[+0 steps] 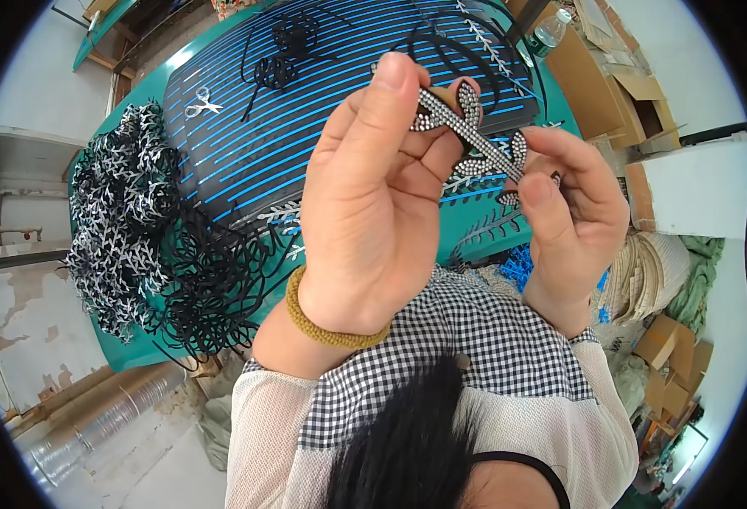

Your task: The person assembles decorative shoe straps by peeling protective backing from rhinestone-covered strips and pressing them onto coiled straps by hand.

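Observation:
A leaf-shaped strip set with silvery beads (479, 144) is held up in front of me, slanting down to the right. My left hand (382, 178), with a mustard band at the wrist, pinches its upper left end between thumb and fingers. At its lower right end, my right hand (564, 199) grips it between thumb and forefinger. Behind the hands lies a dark board with blue stripes (246, 161). Leaf-patterned strips (280, 212) lie along its near edge, partly hidden by my left hand.
A large heap of black-and-silver leaf strips (127, 220) and tangled black cords (212, 280) are on the green table (110, 348) at left. Scissors (204, 103) and black cord bundles (276, 64) rest on the board. A bottle (550, 34) and cardboard boxes (645, 106) are at upper right.

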`<state>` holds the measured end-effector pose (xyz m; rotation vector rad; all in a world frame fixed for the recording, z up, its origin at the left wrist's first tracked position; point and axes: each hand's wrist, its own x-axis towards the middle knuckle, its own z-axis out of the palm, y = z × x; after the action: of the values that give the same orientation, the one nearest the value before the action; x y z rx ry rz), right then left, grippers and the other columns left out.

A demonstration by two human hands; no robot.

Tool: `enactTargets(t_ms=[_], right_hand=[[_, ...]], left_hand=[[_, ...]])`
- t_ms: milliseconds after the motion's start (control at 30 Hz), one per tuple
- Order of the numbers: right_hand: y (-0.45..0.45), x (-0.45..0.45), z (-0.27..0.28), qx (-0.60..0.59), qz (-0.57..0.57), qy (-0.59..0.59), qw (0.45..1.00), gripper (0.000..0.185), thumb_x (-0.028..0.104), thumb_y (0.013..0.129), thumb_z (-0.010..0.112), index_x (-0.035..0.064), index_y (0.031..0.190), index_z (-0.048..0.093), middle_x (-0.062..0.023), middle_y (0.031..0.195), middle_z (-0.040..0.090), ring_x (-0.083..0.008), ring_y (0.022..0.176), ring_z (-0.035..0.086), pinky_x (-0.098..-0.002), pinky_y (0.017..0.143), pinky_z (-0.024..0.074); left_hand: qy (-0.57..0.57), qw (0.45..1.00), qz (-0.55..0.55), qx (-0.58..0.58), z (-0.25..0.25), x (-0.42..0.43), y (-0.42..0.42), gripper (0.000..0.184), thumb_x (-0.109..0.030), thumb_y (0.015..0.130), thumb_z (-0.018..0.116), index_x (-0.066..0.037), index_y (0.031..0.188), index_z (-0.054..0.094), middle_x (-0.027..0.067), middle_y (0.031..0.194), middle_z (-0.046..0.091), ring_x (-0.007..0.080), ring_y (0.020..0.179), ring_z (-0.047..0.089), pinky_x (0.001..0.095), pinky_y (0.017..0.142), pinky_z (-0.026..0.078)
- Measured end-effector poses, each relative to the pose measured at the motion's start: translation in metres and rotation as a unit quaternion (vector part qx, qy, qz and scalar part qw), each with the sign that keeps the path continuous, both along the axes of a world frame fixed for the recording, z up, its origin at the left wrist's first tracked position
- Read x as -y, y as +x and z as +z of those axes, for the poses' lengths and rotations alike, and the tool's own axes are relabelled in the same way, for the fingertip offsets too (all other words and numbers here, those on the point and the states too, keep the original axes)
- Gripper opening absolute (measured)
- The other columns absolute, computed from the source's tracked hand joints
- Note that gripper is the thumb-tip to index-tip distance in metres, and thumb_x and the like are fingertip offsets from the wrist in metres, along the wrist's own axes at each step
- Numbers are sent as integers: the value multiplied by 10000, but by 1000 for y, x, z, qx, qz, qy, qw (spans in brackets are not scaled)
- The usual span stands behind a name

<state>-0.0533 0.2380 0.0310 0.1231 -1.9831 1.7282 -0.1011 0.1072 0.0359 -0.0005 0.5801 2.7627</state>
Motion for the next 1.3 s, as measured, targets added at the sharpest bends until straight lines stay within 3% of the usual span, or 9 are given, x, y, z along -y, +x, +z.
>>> enactTargets(t_ms=[100, 200, 267, 400, 533, 800, 1000, 1100, 1300], right_hand=[[-4, -1, 8, 13, 10, 76, 997, 226, 88, 659, 688, 9, 860, 619, -6, 637, 540, -59, 568, 457, -192, 574, 346], [-9, -6, 12, 0, 37, 203, 978, 186, 110, 686, 669, -17, 805, 604, -7, 655, 502, -84, 603, 405, -213, 588, 303], [-11, -7, 13, -36, 35, 232, 971, 157, 102, 669, 676, -6, 746, 592, -8, 624, 494, -100, 590, 402, -235, 602, 302], [-8, -5, 23, -64, 36, 299, 951, 135, 62, 645, 675, 6, 688, 559, -8, 589, 485, -115, 570, 404, -282, 629, 304], [-3, -4, 25, -85, 57, 329, 939, 136, 25, 633, 671, 31, 710, 559, 3, 596, 491, -115, 556, 420, -326, 715, 296], [3, -4, 18, -79, 49, 307, 947, 146, 56, 656, 683, 58, 707, 547, 19, 591, 499, -106, 544, 432, -352, 778, 286], [3, -7, 13, -95, 40, 301, 948, 171, 105, 656, 703, 52, 719, 553, 18, 581, 506, -102, 529, 430, -339, 735, 301], [1, -11, 10, -112, 27, 305, 945, 211, 130, 640, 719, 42, 767, 576, 24, 563, 487, -98, 523, 419, -318, 694, 306], [1, -9, 9, -37, -11, 241, 970, 354, 170, 612, 739, 19, 903, 606, 34, 544, 442, -91, 525, 396, -289, 671, 310]], left_hand=[[-6, 1000, -20, -10, -1, 7, 0, 203, -223, 865, 475, -48, 852, 579, 95, 849, 608, 198, 873, 571, 338, 831, 443], [-15, 999, -33, -35, -8, 16, -2, 200, -218, 863, 480, -38, 875, 566, 84, 869, 595, 180, 845, 568, 319, 805, 445], [-52, 998, -3, -24, -9, 17, 0, 203, -209, 866, 474, -22, 905, 543, 69, 868, 579, 151, 750, 558, 286, 715, 452], [-106, 993, 34, -29, -4, 20, 4, 80, -122, 807, 572, -49, 817, 541, 67, 834, 585, 97, 690, 563, 218, 620, 503], [-101, 992, 25, -67, -10, 21, 2, 115, -155, 826, 548, -43, 822, 527, 65, 818, 573, 96, 682, 562, 219, 602, 505], [-62, 997, 8, -39, -14, 13, 6, 191, -232, 855, 499, -44, 819, 513, 63, 812, 564, 84, 589, 554, 206, 576, 494], [-16, 999, 5, -44, -12, 6, 9, 220, -254, 863, 478, -39, 819, 491, 76, 799, 536, 133, 655, 568, 223, 586, 497], [7, 999, 5, -34, -10, 6, 10, 234, -269, 860, 482, -37, 830, 476, 72, 776, 511, 160, 706, 562, 229, 599, 497], [-10, 999, -6, -37, -5, 4, 12, 210, -268, 880, 442, -63, 841, 470, 33, 724, 474, 127, 645, 459, 257, 616, 416]])
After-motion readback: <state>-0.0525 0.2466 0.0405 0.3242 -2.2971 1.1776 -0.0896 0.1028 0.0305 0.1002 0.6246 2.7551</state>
